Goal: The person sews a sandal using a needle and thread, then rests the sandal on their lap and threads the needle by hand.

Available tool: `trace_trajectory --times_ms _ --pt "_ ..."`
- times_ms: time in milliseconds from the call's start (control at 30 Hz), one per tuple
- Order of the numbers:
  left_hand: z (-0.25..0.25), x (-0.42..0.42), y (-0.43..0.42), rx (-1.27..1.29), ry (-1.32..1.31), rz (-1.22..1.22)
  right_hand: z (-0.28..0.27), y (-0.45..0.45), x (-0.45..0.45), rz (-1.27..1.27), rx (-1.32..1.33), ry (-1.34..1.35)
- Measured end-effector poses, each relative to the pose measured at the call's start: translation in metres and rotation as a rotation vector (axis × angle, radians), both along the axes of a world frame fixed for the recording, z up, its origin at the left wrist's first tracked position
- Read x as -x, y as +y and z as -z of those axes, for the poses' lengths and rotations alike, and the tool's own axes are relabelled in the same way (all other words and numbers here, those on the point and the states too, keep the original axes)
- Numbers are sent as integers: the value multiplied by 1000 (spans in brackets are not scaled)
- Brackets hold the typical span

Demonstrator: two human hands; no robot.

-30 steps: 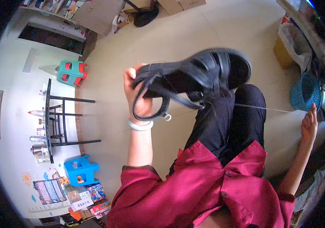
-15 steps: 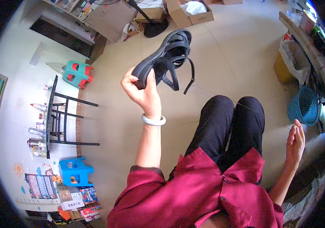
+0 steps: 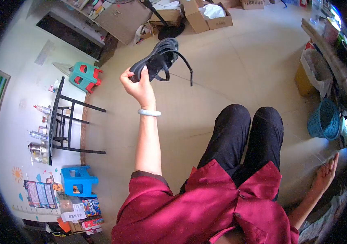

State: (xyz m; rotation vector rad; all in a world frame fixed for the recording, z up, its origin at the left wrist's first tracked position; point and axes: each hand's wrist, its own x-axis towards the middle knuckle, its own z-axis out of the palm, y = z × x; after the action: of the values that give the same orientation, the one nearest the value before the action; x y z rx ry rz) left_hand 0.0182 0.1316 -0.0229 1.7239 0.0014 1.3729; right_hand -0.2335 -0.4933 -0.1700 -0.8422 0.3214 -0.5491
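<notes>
You have one black sandal (image 3: 157, 61), held up over the floor (image 3: 222, 69) ahead and to the left of your two knees (image 3: 232, 116). Your left hand (image 3: 140, 83) grips it by the heel end, thumb inside, with the toe pointing away from you and one thin strap sticking out loose to the right. One pale bracelet (image 3: 149, 112) sits on that wrist. Your right hand (image 3: 325, 175) is out at the far right, one finger stretched and the rest curled in; you cannot tell whether it pinches anything.

You have two stools on your left, one green and red (image 3: 86, 77), one blue (image 3: 78, 181). Ahead, an open cardboard box (image 3: 196, 18) holds a white bag (image 3: 214, 11). On your right, one yellow bin (image 3: 304, 80) has a white liner (image 3: 319, 67), and one blue basket (image 3: 323, 120) stands near your right hand; its contents are too dark to tell. The counter edge (image 3: 324, 44) runs along that side. Your widest room is the pale floor between the sandal, the box and the bin.
</notes>
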Motion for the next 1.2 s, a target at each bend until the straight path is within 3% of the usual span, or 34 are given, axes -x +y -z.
trace_trajectory --times_ms 33,300,333,400,467,567,633,700,733,767,800,833,867,933,967,1067,1200 --pt "6 -3 8 7 12 -11 -14 4 9 36 47 30" --pt "25 6 72 19 80 -271 52 -163 154 516 650 797" --pt "28 7 80 50 105 -309 54 -176 167 539 712 882" --pt "32 10 92 -155 130 -341 53 -199 184 564 823 1035" --pt "32 12 94 38 156 -311 47 -213 198 577 924 1173" --pt "32 14 85 101 160 -235 43 -230 203 540 1119 1283" --pt "30 20 69 155 175 -148 38 -225 180 443 1303 1171" --pt "27 26 45 219 224 -34 43 -205 137 228 1413 776" --pt "20 32 26 220 235 -23 33 -160 96 108 1328 573" --pt "13 38 4 273 244 97 25 -106 51 92 943 503" --pt "9 43 -14 326 251 219 -29 6 -5 55 763 536" --pt "10 45 -25 280 253 254 -36 53 -33 6 858 485" --pt "8 48 -40 283 265 274 -45 94 -49 -169 789 585" --pt "2 58 -72 310 288 385 -91 190 -81 -335 820 442" --pt "-1 64 -86 325 311 423 -107 222 -89 -419 708 382" --pt "-5 76 -116 324 364 482 -129 277 -112 -592 739 80" --pt "0 83 -138 232 399 467 -129 311 -137 -683 603 49"
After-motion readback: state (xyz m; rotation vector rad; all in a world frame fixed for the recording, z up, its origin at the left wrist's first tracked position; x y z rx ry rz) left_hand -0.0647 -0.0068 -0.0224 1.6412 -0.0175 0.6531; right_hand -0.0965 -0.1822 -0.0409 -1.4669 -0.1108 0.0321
